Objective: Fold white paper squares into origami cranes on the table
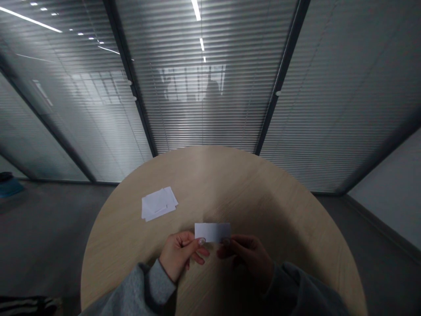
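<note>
A small white folded paper strip is held just above the round wooden table, near its front edge. My left hand pinches the strip's lower left corner between thumb and fingers. My right hand pinches its lower right corner, fingers curled. Both wrists wear grey sleeves.
A small pile of white paper sheets lies on the table to the left, beyond my left hand. Glass walls with closed blinds stand behind the table. Dark floor surrounds it, with a blue object at the far left.
</note>
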